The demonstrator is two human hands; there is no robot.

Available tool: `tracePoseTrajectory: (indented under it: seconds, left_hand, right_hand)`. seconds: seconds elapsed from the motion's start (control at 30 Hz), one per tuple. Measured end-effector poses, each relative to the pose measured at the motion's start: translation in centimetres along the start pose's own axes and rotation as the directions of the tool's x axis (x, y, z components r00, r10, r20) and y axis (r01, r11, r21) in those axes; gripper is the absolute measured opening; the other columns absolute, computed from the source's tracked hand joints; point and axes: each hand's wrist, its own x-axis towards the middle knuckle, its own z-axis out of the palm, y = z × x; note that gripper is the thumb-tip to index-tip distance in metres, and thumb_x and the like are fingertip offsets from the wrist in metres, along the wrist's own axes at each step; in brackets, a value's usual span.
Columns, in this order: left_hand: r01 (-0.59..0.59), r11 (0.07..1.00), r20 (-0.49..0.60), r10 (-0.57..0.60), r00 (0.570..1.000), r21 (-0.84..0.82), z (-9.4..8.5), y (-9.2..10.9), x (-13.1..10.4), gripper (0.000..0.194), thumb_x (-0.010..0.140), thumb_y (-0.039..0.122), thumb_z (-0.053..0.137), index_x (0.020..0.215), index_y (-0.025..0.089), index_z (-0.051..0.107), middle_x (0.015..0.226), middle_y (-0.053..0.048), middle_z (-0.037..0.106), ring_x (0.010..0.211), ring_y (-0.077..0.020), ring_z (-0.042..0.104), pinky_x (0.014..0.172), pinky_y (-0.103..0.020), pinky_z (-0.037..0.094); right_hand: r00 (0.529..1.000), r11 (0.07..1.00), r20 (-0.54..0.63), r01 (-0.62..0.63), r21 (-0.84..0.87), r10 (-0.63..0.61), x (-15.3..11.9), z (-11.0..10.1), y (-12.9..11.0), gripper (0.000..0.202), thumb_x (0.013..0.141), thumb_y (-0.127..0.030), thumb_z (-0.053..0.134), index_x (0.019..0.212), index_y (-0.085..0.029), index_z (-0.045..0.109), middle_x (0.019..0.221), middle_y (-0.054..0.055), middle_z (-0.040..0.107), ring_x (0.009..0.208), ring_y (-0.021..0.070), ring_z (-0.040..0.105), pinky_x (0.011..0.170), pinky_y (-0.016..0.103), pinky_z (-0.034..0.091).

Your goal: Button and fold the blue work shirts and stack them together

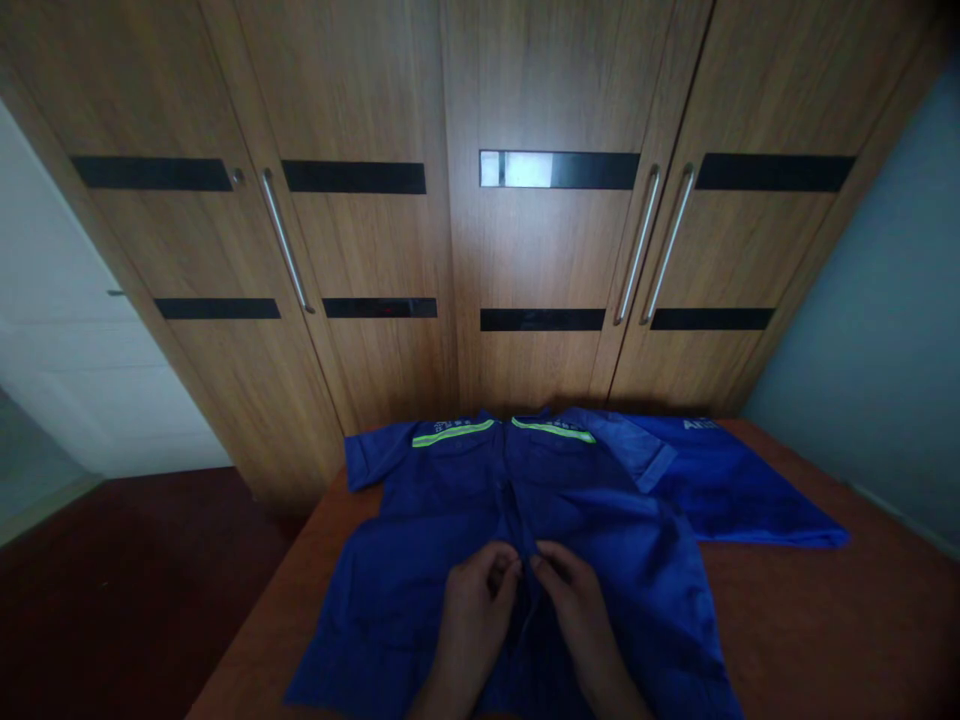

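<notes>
The blue shirt [442, 560] looks soft and light, easiest to take by its front edges, where left hand [476, 600] and right hand [574, 600] pinch it.

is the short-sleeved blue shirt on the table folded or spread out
Spread out: both sleeves reach sideways and the front panels lie wide.

Dark-blue short-sleeved shirt [442, 500] with 2 yellow-green chest stripes, spread front-up, front edges pinched together, on reddish-brown tabletop [810, 620].

Table [832, 630]: open near right of shirt [412, 580]
Wardrobe [525, 240]: blocks far side
Folded cloth [735, 490]: covers far-right part
</notes>
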Motion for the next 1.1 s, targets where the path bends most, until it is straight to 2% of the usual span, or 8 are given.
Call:
tracePoseTrajectory:
  seconds: [0.23,0.37,0.53,0.63,0.8,0.93,1.1]
  left_hand:
    - [-0.047,0.996,-0.086,0.053,0.995,0.074,0.0,0.1,-0.1,0.015,0.084,0.024,0.049,0.078,0.020,0.062,0.068,0.001,0.066,0.062,-0.0138,0.062,0.060,-0.021,0.045]
    - [-0.103,0.987,-0.096,0.116,0.989,0.126,0.1,-0.1,-0.3,0.016,0.086,0.021,0.047,0.082,0.021,0.062,0.076,-0.001,0.068,0.069,-0.0147,0.064,0.066,-0.023,0.046]
    - [-0.145,0.981,-0.104,0.159,0.982,0.130,0.1,-0.4,-0.1,0.017,0.086,0.020,0.047,0.083,0.022,0.063,0.078,-0.001,0.069,0.072,-0.0151,0.065,0.068,-0.022,0.047]
    - [-0.138,0.984,-0.079,0.148,0.986,0.113,0.1,-0.4,-0.1,0.018,0.087,0.020,0.046,0.084,0.021,0.063,0.079,-0.001,0.069,0.073,-0.0152,0.065,0.069,-0.023,0.047]
    - [-0.129,0.987,-0.018,0.132,0.991,0.096,0.0,0.3,-0.6,0.019,0.089,0.023,0.045,0.087,0.021,0.064,0.080,-0.002,0.069,0.074,-0.0157,0.064,0.069,-0.023,0.046]
    - [-0.095,0.988,0.000,0.096,0.995,0.120,-0.1,0.7,-0.7,0.016,0.086,0.030,0.052,0.091,0.021,0.064,0.080,-0.003,0.068,0.072,-0.0167,0.063,0.066,-0.024,0.046]
    - [-0.040,0.987,-0.037,0.046,0.998,0.156,0.1,-0.1,-0.3,0.011,0.083,0.023,0.051,0.082,0.020,0.062,0.073,-0.001,0.066,0.068,-0.0158,0.062,0.064,-0.024,0.045]
  right_hand:
    - [0.998,0.995,0.047,-0.041,0.092,0.037,-0.3,0.0,-0.4,0.032,0.070,-0.044,0.067,0.087,-0.017,0.072,0.088,0.008,0.072,0.085,0.0261,0.064,0.083,0.038,0.048]
    - [0.997,0.989,0.008,-0.073,0.132,0.073,-0.4,-0.1,-0.3,0.037,0.067,-0.046,0.070,0.090,-0.017,0.073,0.092,0.009,0.072,0.090,0.0269,0.064,0.085,0.038,0.048]
    - [0.999,0.993,0.008,-0.037,0.109,0.036,-0.3,-0.2,-0.2,0.035,0.073,-0.048,0.063,0.086,-0.017,0.073,0.087,0.009,0.071,0.086,0.0257,0.064,0.080,0.036,0.050]
    - [0.998,0.998,0.046,0.050,0.044,-0.052,-0.4,0.1,-0.5,0.027,0.077,-0.043,0.058,0.081,-0.018,0.068,0.081,0.005,0.069,0.079,0.0217,0.063,0.074,0.031,0.050]
    - [0.983,0.958,0.047,0.183,-0.220,-0.177,-0.8,0.7,-0.6,0.014,0.081,-0.033,0.051,0.076,-0.020,0.056,0.067,-0.001,0.058,0.063,0.0158,0.057,0.060,0.024,0.044]
    - [0.972,0.928,0.088,0.235,-0.289,-0.219,-0.9,0.6,-0.1,0.010,0.082,-0.029,0.049,0.081,-0.021,0.055,0.070,0.000,0.060,0.066,0.0164,0.059,0.061,0.024,0.045]
    - [0.970,0.878,0.106,0.243,-0.413,-0.219,-0.9,0.5,-0.2,0.015,0.084,-0.026,0.047,0.075,-0.022,0.057,0.065,0.000,0.060,0.062,0.0162,0.059,0.059,0.024,0.043]
